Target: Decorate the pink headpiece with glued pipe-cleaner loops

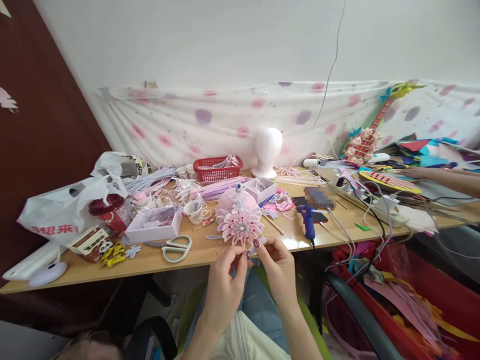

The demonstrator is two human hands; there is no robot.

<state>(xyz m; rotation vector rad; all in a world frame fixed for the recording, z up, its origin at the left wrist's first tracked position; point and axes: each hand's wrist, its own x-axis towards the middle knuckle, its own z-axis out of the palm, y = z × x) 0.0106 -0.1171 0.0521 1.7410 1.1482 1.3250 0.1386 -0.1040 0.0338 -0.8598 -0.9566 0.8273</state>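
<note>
Just in front of the table's front edge, my left hand (pixel 229 272) and my right hand (pixel 276 267) meet with their fingertips pinched together. Between them is a small pale lavender fuzzy piece (pixel 261 241), mostly covered by the fingers. Directly beyond the fingertips sits a pink and lavender flower ornament (pixel 242 227) with red beads and a silvery centre. Behind its petals rises a fluffy pink form (pixel 229 201), topped by a blue gem (pixel 239 187). Scissors with pale handles (pixel 177 249) lie to the left, and a blue glue gun (pixel 308 222) rests to the right.
Along the back stand a red basket (pixel 218 170) and a white foam head (pixel 267 152). White boxes (pixel 153 225), a paper cup (pixel 193 212) and a plastic bag (pixel 62 210) crowd the left. Cables and a power strip (pixel 392 212) lie right, near another person's arm (pixel 446 177).
</note>
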